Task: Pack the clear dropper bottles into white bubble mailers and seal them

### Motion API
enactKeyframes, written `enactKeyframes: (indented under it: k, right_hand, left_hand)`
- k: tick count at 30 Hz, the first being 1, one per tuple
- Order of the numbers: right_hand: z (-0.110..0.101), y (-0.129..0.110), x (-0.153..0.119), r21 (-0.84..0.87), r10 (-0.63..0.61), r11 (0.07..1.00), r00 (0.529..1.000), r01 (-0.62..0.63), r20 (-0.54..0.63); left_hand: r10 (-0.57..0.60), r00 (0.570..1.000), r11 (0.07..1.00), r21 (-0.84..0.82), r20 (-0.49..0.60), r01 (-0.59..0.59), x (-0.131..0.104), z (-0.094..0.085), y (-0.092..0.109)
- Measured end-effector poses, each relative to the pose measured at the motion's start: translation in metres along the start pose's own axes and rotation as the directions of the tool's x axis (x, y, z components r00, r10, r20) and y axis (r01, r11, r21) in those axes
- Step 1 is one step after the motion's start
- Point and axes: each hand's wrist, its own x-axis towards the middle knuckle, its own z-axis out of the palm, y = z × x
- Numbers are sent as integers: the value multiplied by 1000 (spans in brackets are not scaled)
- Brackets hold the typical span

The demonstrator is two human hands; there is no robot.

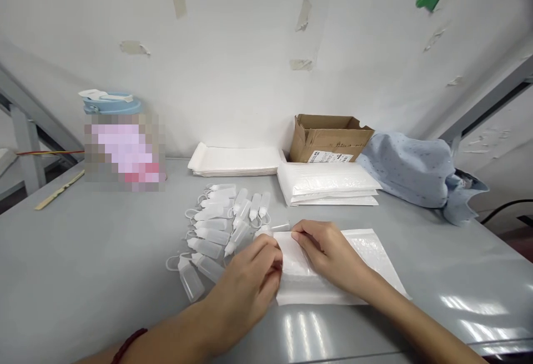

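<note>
A white bubble mailer (375,255) lies flat on the grey table in front of me. My left hand (252,283) is closed at the mailer's left end, its curled fingers gripping the edge there; the fingertips are partly hidden. With thumb and forefinger, my right hand (327,250) pinches the mailer's upper edge near the same end. Left of the mailer lies a loose group of small translucent squeeze bottles (212,235) with looped caps. One bottle (191,279) sits apart at the near left of the group, and another lies partly behind my left hand.
Behind are a stack of flat white mailers (239,161), several puffed bubble mailers (328,180) and an open cardboard box (333,136). Pale blue cloth (412,166) is heaped at right. A blurred pink item (125,150), a blue-lidded container (112,103) and a thin strip (60,189) are at left.
</note>
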Motion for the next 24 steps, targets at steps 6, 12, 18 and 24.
enactKeyframes:
  k: [6,12,18,24]
  right_hand:
    - [3,-3,-2,0,-4,1000,1000,4,-13]
    - [-3,-2,-1,11,-6,1000,1000,6,-20]
    - [-6,-1,0,-1,28,1000,998,-28,-61]
    - [6,-3,-2,22,-33,999,999,34,-43]
  left_hand:
    - [25,999,994,109,29,-28,0,-1,-5]
    - [30,994,972,228,105,-53,0,-6,-5]
    - [21,999,967,255,45,-32,4,-20,-5]
    - [26,1000,995,94,12,-27,6,-5,-7]
